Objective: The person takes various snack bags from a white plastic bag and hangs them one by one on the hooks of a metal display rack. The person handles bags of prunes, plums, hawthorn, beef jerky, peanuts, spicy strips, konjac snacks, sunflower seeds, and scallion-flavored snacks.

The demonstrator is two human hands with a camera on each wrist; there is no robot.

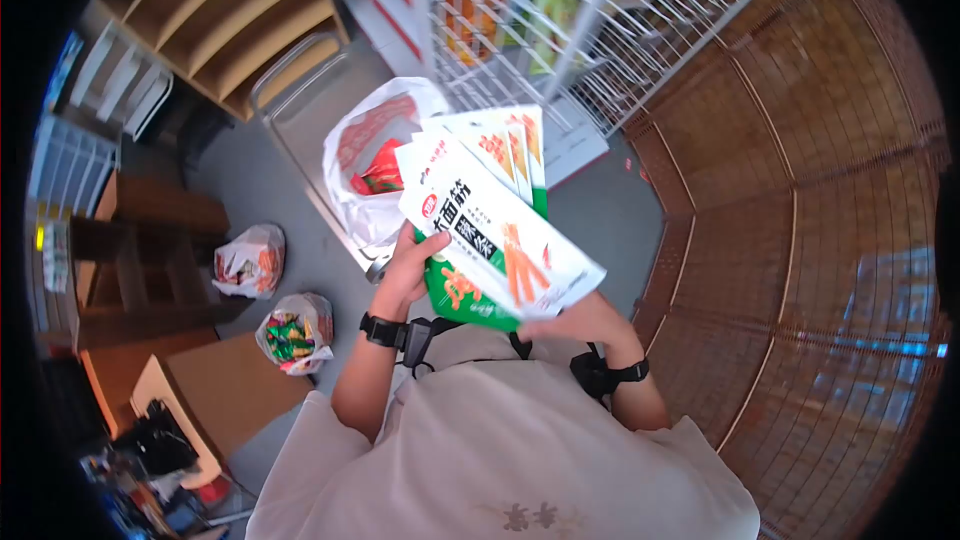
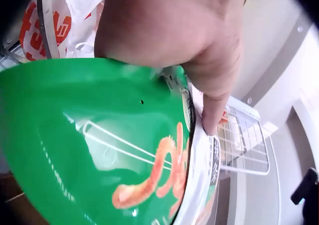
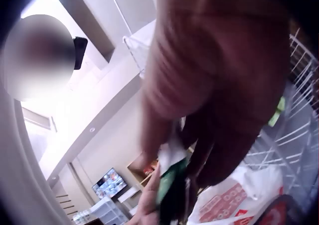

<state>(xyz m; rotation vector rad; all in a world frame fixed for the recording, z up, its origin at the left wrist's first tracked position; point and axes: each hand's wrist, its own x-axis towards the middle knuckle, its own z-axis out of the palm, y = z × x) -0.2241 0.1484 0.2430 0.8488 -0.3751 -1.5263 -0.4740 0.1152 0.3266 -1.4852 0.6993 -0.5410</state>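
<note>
The left hand [image 1: 405, 268] grips a fanned stack of snack packets, its thumb pressed on the front of the white packet [image 1: 505, 230] and the green packet [image 1: 465, 292] lying just beneath. The right hand [image 1: 592, 325] pinches the near end of the stack between thumb and fingers, blurred in both views of it. Beyond the left hand stands an open white shopping bag [image 1: 350, 145] with a red package [image 1: 383, 170] inside, near the wire rack [image 1: 500, 70].
</note>
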